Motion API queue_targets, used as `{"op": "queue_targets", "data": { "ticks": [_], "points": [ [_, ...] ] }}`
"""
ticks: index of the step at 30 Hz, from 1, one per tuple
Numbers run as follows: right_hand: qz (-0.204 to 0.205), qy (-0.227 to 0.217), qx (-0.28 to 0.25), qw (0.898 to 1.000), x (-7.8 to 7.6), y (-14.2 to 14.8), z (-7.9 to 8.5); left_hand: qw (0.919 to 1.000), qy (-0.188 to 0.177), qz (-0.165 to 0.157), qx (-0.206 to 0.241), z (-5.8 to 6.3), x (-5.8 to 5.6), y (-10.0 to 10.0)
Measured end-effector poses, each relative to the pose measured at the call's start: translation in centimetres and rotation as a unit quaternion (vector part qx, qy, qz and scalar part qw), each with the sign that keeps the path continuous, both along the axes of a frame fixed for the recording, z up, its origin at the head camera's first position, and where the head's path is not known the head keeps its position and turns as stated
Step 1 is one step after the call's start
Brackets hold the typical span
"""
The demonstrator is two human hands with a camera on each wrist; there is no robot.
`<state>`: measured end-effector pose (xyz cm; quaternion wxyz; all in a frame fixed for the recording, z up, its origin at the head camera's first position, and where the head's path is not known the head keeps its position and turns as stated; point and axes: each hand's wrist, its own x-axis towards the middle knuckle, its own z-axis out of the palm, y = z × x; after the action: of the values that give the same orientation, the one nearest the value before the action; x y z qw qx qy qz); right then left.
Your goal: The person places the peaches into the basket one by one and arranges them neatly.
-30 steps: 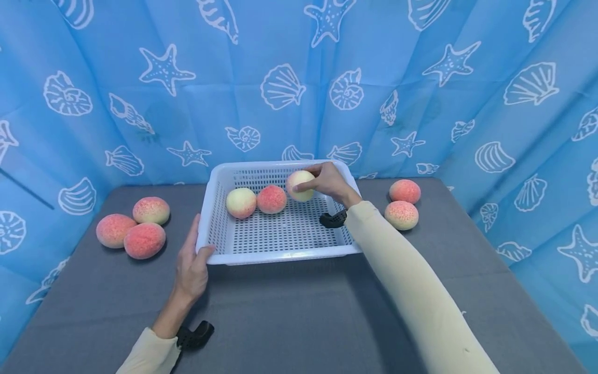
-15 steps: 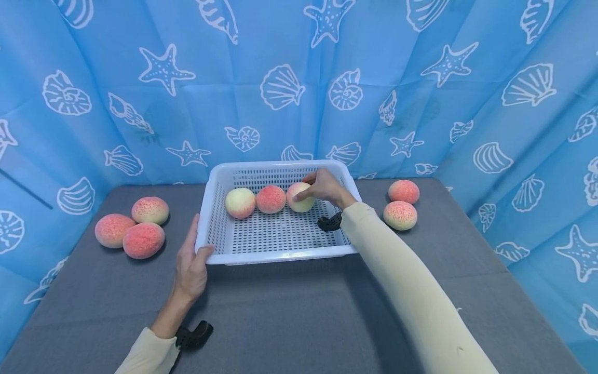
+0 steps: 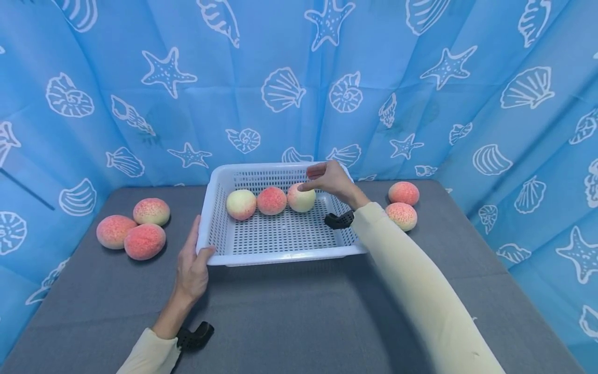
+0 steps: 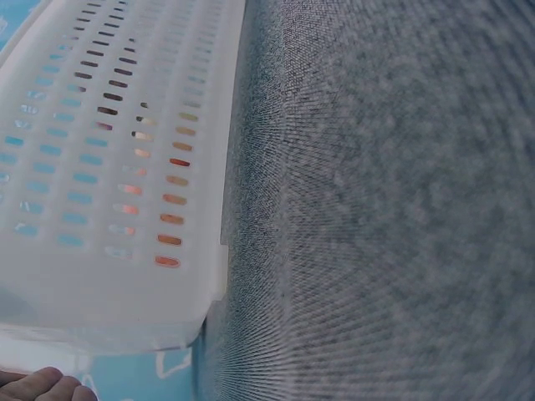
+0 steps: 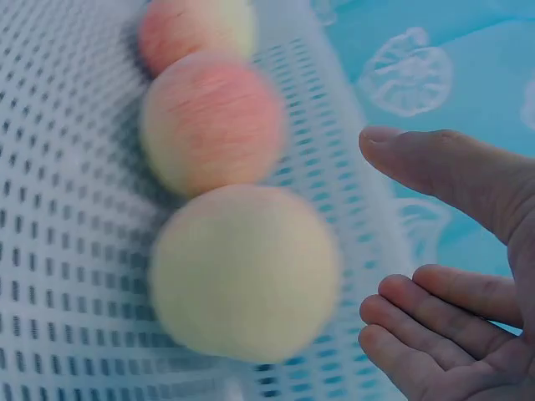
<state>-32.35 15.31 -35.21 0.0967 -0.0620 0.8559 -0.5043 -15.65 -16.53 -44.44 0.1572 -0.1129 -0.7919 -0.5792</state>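
Observation:
A white perforated plastic basket [image 3: 285, 255] stands on the table with three peaches in a row along its back half. The left peach [image 3: 241, 204] is pale with a red patch, the middle peach [image 3: 272, 201] is redder, and the right peach [image 3: 301, 198] is mostly pale yellow. My left hand [image 3: 192, 270] grips the basket's left side near the front corner, thumb over the rim. Just above the right peach is my right hand [image 3: 330, 182], thumb and fingers spread apart. In the right wrist view this hand holds nothing, and the pale peach [image 5: 247, 271] lies beside it.
Three more peaches [image 3: 145, 241] sit in a cluster on the grey cloth left of the basket. Two peaches [image 3: 404, 192] lie to its right, one partly behind the right sleeve [image 3: 411, 270]. A blue shell-print curtain [image 3: 282, 122] hangs directly behind the table.
The right hand lowered the pale peach into the basket beside the middle one. It then let go and rose slightly to the right. The left hand stayed on the basket.

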Motion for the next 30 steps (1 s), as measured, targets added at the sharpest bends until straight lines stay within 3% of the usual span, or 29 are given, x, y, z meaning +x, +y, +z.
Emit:
{"op": "queue_targets", "data": {
  "ticks": [7, 11, 16, 20, 26, 30],
  "points": [
    [-0.012, 0.054, -0.078, 0.995, 2.0, 5.3, 3.4, 1.0000, -0.004, -0.001, 0.001, 0.0, 0.1, -0.1],
    [-0.054, 0.072, -0.071, 0.993, 4.0, 10.3, 3.6, 1.0000, 0.001, -0.002, 0.008, 0.0, 0.0, -0.1],
    [-0.118, 0.076, -0.040, 0.989, 6.7, 16.5, 1.4, 1.0000, 0.006, -0.004, 0.007, -0.1, -0.2, -0.1],
    [-0.147, 0.080, -0.036, 0.985, 8.4, 19.6, -1.1, 0.9999, 0.006, -0.002, 0.010, -0.1, -0.2, -0.2],
    [-0.156, 0.080, 0.035, 0.984, 10.2, 21.2, -4.6, 0.9999, 0.010, -0.005, 0.012, -0.2, -0.2, -0.2],
    [-0.172, 0.093, 0.058, 0.979, 10.4, 21.3, -6.2, 0.9999, 0.008, -0.007, 0.013, 0.0, -0.2, 0.0]
  ]
}}
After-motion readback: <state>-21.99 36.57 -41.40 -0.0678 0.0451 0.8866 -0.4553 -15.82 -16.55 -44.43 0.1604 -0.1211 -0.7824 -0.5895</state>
